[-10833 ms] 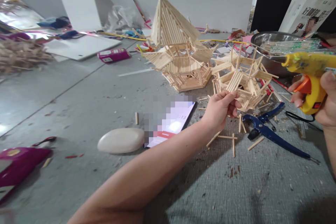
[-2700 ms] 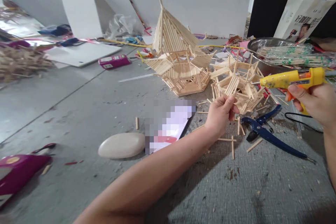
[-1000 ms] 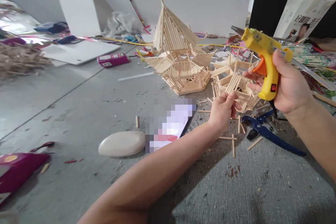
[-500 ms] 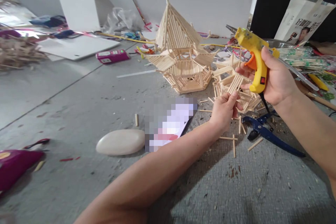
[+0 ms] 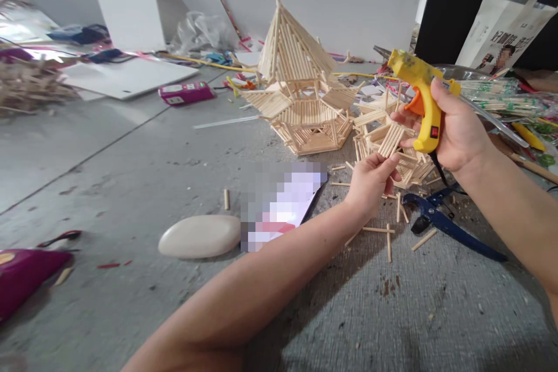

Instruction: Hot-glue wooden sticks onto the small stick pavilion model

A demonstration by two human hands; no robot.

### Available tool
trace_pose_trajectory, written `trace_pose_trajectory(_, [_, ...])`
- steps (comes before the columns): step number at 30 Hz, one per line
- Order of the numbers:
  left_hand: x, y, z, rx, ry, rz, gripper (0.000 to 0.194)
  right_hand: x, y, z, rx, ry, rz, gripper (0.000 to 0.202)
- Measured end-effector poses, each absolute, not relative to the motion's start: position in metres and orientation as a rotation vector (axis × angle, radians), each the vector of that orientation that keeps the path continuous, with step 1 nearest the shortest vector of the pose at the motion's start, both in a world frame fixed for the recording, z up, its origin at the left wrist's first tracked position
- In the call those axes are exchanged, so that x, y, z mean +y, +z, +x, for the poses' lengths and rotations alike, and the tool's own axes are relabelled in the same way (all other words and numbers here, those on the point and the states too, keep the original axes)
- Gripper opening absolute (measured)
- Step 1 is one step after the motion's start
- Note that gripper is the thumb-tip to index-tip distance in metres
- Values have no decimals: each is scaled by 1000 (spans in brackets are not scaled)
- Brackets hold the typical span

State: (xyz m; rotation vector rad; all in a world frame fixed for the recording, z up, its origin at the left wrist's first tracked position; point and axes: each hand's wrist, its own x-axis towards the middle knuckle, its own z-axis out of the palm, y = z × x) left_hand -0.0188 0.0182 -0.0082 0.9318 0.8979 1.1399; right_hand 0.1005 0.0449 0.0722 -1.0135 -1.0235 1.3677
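My left hand (image 5: 372, 181) pinches a small panel of wooden sticks (image 5: 391, 139) between thumb and fingers. In my right hand (image 5: 457, 128) is a yellow glue gun (image 5: 429, 90) with an orange trigger, its nozzle pointing up and left. Fingertips of the right hand reach the upper side of the stick panel. Behind the panel lies a partly hidden stick frame (image 5: 414, 168). To its left stands a pagoda-like stick model (image 5: 311, 110) with a pointed roof.
Blue cutters (image 5: 462, 232) and loose sticks (image 5: 389, 244) lie on the floor near my hands. A phone (image 5: 283, 203) and a pale oval object (image 5: 200, 236) are left of them. Bagged sticks (image 5: 497, 96) and a white bag (image 5: 501, 23) are at right.
The glue gun and my right hand have shifted slightly left. My left thumb has moved a little along the lower end of the panel, which is still held.
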Motion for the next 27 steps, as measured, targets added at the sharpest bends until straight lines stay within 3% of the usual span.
trace_pose_trajectory(27, [19, -3, -18, 929, 1118, 866, 23, 38, 78, 100, -967, 1354, -858, 31])
